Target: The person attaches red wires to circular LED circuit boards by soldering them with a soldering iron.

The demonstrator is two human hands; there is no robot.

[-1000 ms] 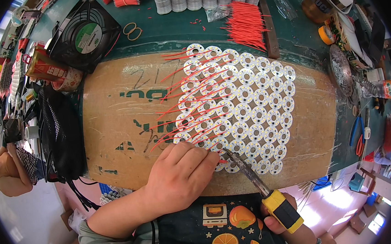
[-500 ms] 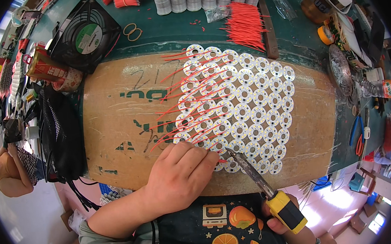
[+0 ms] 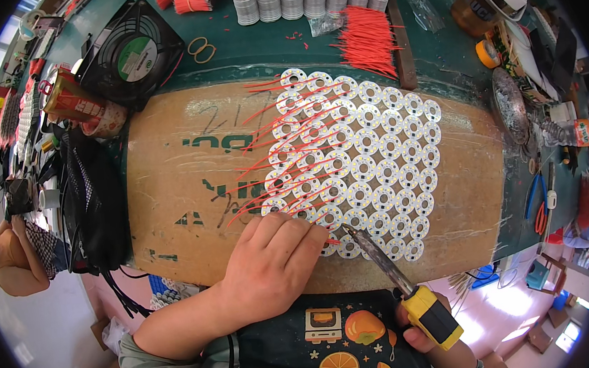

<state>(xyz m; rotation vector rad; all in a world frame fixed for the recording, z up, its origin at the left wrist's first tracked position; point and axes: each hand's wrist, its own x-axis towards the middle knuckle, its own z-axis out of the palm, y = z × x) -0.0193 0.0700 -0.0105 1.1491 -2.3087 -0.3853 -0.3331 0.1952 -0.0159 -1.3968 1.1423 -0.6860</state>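
Note:
White ring-shaped LED boards [image 3: 363, 178] lie in close rows on a brown cardboard sheet [image 3: 168, 159]. Thin red wires [image 3: 255, 165] reach leftward from the boards in the left columns. Over the near left corner of the rows, my left hand [image 3: 269, 262] is closed in a pinch; red wire ends [image 3: 332, 241] stick out beside its fingertips. My right hand [image 3: 417, 337] grips a soldering iron [image 3: 435, 317] by its yellow and black handle. The iron's tip is at the near boards, just right of my left fingers; whether it touches one I cannot tell.
A bundle of red wires [image 3: 368, 43] lies beyond the boards, next to a brown strip [image 3: 405, 57]. Stacked discs [image 3: 268, 3] stand at the back. A black fan [image 3: 129, 55] and a black bag [image 3: 92, 200] are at left; pliers [image 3: 541, 209] lie right. Another person [image 3: 17, 264] sits far left.
The iron's tip has shifted very slightly to the right over the boards. My left hand keeps its pinch in the same place.

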